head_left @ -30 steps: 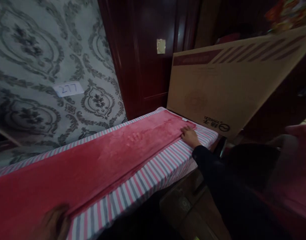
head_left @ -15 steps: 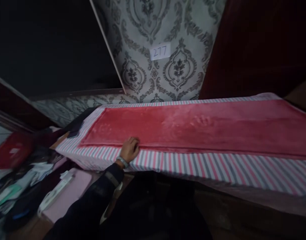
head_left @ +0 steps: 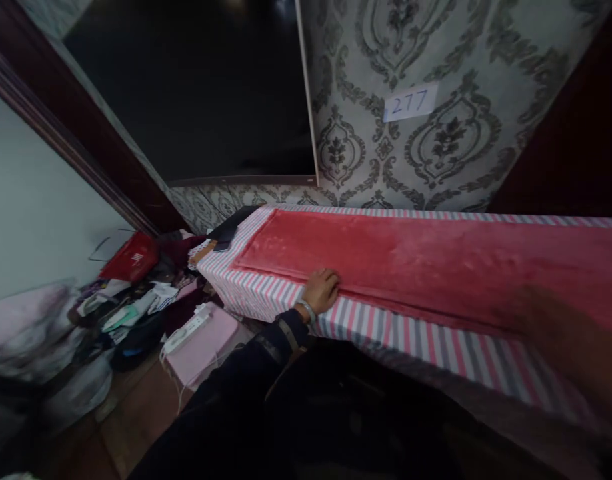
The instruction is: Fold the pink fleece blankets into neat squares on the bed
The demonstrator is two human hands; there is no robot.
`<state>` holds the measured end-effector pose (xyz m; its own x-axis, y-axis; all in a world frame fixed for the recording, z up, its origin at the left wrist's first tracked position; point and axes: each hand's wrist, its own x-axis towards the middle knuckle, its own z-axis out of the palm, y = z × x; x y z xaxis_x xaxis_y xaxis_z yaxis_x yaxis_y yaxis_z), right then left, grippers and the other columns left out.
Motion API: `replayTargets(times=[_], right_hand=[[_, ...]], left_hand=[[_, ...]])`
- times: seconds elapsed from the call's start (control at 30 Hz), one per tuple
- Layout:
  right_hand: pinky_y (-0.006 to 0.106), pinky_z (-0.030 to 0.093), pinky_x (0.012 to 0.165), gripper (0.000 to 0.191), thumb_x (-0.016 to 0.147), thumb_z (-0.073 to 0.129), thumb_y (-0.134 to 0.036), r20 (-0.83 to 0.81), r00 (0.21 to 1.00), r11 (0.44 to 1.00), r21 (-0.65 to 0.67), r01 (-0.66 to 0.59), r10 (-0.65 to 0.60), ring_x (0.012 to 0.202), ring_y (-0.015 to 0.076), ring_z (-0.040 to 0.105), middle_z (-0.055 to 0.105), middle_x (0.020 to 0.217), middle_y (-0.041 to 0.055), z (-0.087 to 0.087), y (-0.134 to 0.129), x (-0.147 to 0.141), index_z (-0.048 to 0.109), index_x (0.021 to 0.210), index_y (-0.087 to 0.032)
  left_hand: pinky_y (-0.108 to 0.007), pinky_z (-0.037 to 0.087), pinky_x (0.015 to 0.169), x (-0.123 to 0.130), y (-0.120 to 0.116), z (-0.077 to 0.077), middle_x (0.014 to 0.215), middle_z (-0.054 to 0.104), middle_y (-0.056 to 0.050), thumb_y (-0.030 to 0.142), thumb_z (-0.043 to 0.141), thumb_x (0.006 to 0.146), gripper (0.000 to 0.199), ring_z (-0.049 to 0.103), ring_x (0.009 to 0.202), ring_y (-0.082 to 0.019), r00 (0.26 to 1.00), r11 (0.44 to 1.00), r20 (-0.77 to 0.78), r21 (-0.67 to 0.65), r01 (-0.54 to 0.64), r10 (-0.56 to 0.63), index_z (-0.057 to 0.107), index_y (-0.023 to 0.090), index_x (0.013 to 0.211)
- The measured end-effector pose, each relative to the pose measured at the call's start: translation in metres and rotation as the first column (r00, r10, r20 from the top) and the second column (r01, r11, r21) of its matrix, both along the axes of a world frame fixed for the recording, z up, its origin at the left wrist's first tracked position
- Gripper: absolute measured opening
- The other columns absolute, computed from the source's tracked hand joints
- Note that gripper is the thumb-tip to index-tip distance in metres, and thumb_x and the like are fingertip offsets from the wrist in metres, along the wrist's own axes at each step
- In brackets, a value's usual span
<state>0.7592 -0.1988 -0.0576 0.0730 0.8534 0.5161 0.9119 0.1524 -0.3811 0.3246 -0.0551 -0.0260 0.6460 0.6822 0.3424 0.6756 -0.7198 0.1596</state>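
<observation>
A long red plush blanket [head_left: 366,250] lies flat over a pink, grey and white striped cloth [head_left: 411,333]. My left hand [head_left: 322,290] is at the blanket's near edge, its fingers curled and closed on that edge. Over the near edge farther right, my right hand [head_left: 546,317] is smeared by motion. Its fingers cannot be made out, nor whether it touches the blanket.
A dark flat item [head_left: 229,230] lies at the striped cloth's left end. Below left, a power strip [head_left: 189,330] rests on a pink box [head_left: 211,353]. Piled clothes [head_left: 136,313] and a red bag [head_left: 131,257] lie beyond. A large dark screen [head_left: 201,100] hangs on the wall.
The view has swung left, so more of the left floor shows. My right hand has come into view at the right. My left hand stays at the blanket's near edge.
</observation>
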Motion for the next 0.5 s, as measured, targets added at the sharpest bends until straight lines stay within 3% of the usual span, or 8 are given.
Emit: replayTargets(times=[0.1, 0.2, 0.33, 0.5], right_hand=[[0.06, 0.044, 0.112, 0.053, 0.098, 0.029, -0.054, 0.087, 0.981, 0.981, 0.067, -0.18, 0.174, 0.128, 0.0377, 0.058, 0.069, 0.127, 0.013, -0.015, 0.043, -0.078, 0.066, 0.128, -0.03], [0.057, 0.047, 0.108, 0.053, 0.097, 0.035, -0.049, 0.131, 0.966, 0.973, 0.029, -0.227, 0.222, 0.128, 0.0342, 0.058, 0.066, 0.133, 0.0149, -0.032, 0.066, -0.127, 0.067, 0.128, -0.022], [0.058, 0.05, 0.104, 0.051, 0.095, 0.038, -0.051, 0.128, 0.976, 0.984, 0.006, -0.177, 0.175, 0.126, 0.035, 0.06, 0.066, 0.134, 0.0141, -0.055, 0.071, -0.138, 0.067, 0.128, -0.024], [0.056, 0.047, 0.108, 0.049, 0.097, 0.038, -0.05, 0.119, 0.981, 0.988, 0.02, -0.155, 0.151, 0.129, 0.0332, 0.058, 0.065, 0.136, 0.0115, -0.062, 0.064, -0.129, 0.066, 0.13, -0.026]], left_hand=[[-0.041, 0.044, 0.092, 0.0, -0.003, -0.002, 0.116, 0.064, -0.013, 0.017, 0.05, 0.091, 0.021, 0.057, 0.105, -0.026, 1.0, 1.0, -0.012, 0.012, -0.009, 0.009, 0.063, 0.016, 0.108], [-0.04, 0.045, 0.091, -0.007, -0.004, -0.003, 0.121, 0.062, -0.014, 0.019, 0.052, 0.093, 0.024, 0.056, 0.107, -0.026, 0.999, 0.999, -0.016, 0.03, -0.03, 0.03, 0.062, 0.016, 0.114], [-0.043, 0.045, 0.091, -0.043, 0.007, 0.0, 0.118, 0.062, -0.014, 0.023, 0.056, 0.091, 0.024, 0.056, 0.108, -0.028, 0.99, 0.991, -0.032, 0.01, -0.136, 0.137, 0.063, 0.017, 0.113], [-0.042, 0.042, 0.097, -0.13, 0.033, 0.016, 0.122, 0.063, -0.013, 0.023, 0.056, 0.091, 0.026, 0.057, 0.114, -0.028, 0.921, 0.928, -0.125, -0.008, -0.373, 0.369, 0.065, 0.017, 0.115]])
